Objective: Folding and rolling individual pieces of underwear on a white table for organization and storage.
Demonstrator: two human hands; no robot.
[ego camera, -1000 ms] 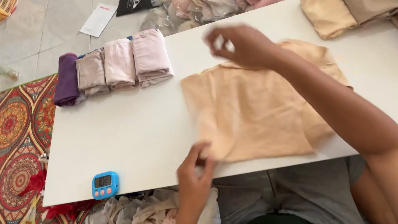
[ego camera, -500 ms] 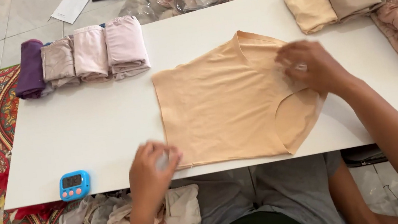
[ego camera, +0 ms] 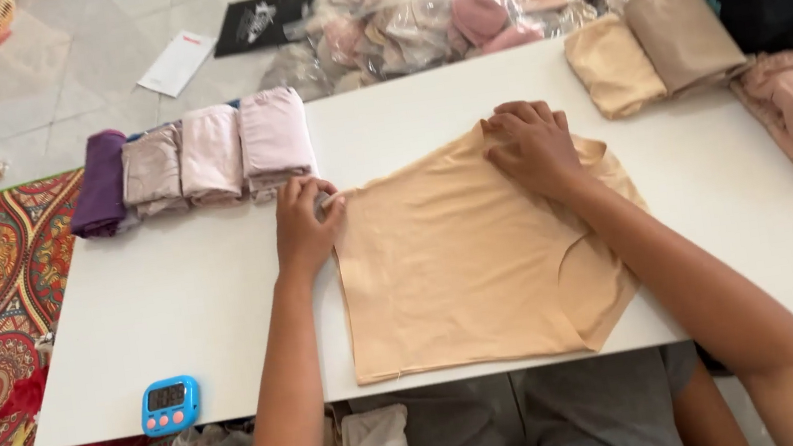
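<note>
So nearest the edge sits a blue timer (ego camera: 170,405). On the white table (ego camera: 175,311) the peach garment (ego camera: 463,275) lies flat; the left hand (ego camera: 306,226) pinches its upper left corner with curled fingers, and the right hand (ego camera: 533,148) presses the top edge, fingers bent, probably keeping it smooth. Behind, folded pieces (ego camera: 197,159) sit in a tidy row.

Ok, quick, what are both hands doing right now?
Left hand: pinching the upper left corner of the beige garment.
Right hand: fingers curled, pressing on the garment's top edge.
</note>
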